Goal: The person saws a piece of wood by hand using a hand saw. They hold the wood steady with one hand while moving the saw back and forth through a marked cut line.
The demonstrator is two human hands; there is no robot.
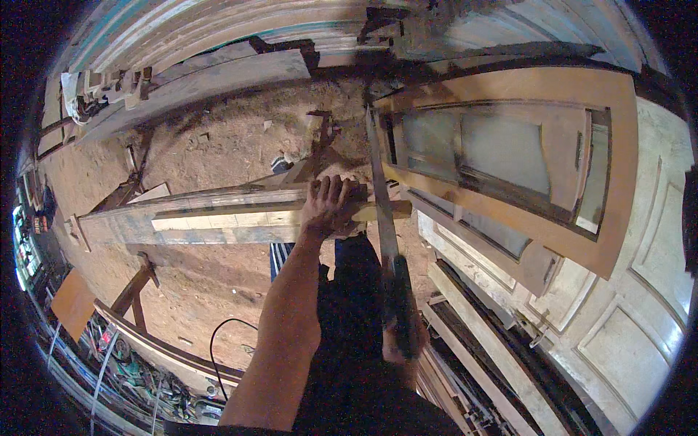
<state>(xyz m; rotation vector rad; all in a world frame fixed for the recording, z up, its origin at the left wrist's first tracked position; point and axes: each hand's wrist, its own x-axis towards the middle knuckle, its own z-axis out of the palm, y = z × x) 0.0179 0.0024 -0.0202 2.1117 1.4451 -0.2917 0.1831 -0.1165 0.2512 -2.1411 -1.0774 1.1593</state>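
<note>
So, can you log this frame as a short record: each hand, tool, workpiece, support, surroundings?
Left hand: hand with fingers curled over the pale wood strip
Right hand: hand, partly hidden, gripping the handsaw's dark handle
Tool: handsaw, blade crossing the strip's line right of the left hand; tooth contact unclear
Workpiece: pale strip, lying lengthwise
Support: long greyish bench
Surroundings: brown framed door and white panelled door at right; earthen ground

A reddish dirt floor [225, 149] stretches left of a pale panelled door [624, 345].
</note>
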